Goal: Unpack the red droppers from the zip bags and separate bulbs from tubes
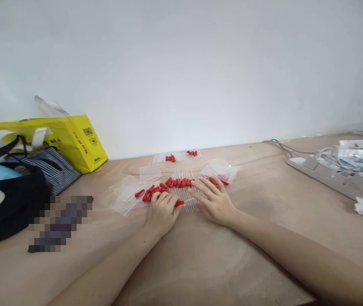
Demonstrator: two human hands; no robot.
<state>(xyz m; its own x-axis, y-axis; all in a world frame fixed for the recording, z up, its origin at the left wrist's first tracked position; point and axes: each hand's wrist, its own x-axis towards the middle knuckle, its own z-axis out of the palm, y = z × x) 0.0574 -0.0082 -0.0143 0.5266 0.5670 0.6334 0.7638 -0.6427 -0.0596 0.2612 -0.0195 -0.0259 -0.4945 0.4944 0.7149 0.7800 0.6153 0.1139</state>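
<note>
Two bare hands rest on a wooden table (175, 263), one at each side of a fan of thin clear tubes (178, 194); the tubes lie between the hands, side by side beneath a line of red bulbs (181, 183), perhaps so that their ends stay even and none rolls off; the left hand (163, 211) is curled, its thumb and fingers close round a red bulb at the row's near edge, though whether they pinch it I cannot tell; the right hand (216, 202) lies palm down with fingers spread apart, clamped on nothing that shows, seemingly to steady the tubes from that side; more loose red bulbs (149, 194) lie just beyond the left hand, partly over clear plastic bags (120, 199), probably put there to be within easy reach; another clear bag (222, 168) lies beyond the right hand; the power strip (324, 174) and the yellow bag (88, 144) stand well apart at either side, which leaves elbow room around the tubes.
</note>
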